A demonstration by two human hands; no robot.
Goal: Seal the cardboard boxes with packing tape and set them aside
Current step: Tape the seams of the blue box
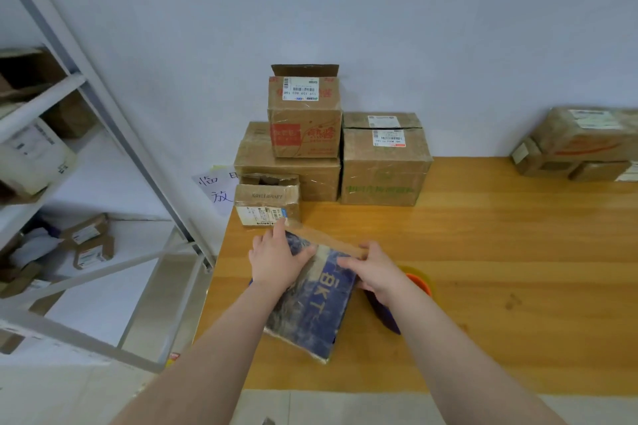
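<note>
worktop [483, 286]: orange-brown wood, against the wall | near left: blue box [310, 314] printed BKT | just right of it: orange-and-blue object [419, 282], partly hidden | far left edge: small box [267, 202], flaps open | behind it: wide box [317, 179] touching green-printed box [383, 169] at the wall | far right: stacked boxes [580, 145]

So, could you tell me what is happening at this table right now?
A person is taping a blue box marked BKT on the wooden table. A strip of packing tape runs across the box's far end. The left hand presses down at one end and the right hand lies at the other; whether it pinches the tape is unclear. An orange and blue object, possibly the dispenser, lies beside that hand. Other cardboard boxes are stacked by the wall.
</note>
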